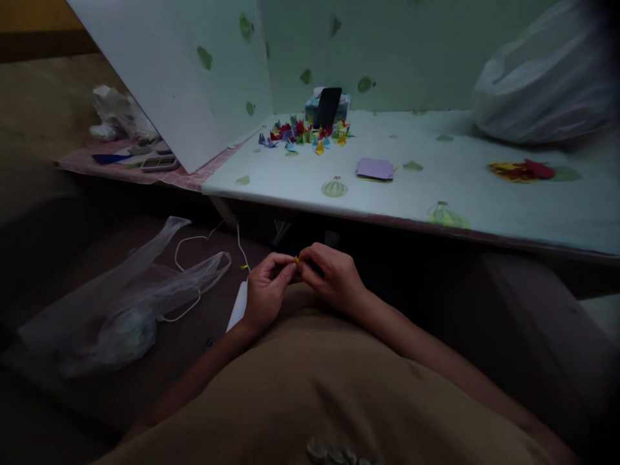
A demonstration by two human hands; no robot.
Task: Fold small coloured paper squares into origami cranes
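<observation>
My left hand and my right hand meet low in front of my body, below the table edge. Both pinch a tiny yellow folded paper piece between their fingertips. On the table above lies a pile of small folded paper pieces in several colours, in front of a dark phone that leans on a tissue box. A stack of purple paper squares lies nearer the table's front edge. A red and yellow paper heap sits to the right.
The low table has a pale green patterned cover. A large white plastic bag rests at its back right. A clear plastic bag and a white cable lie on the floor at left. Calculators sit on a pink cloth at far left.
</observation>
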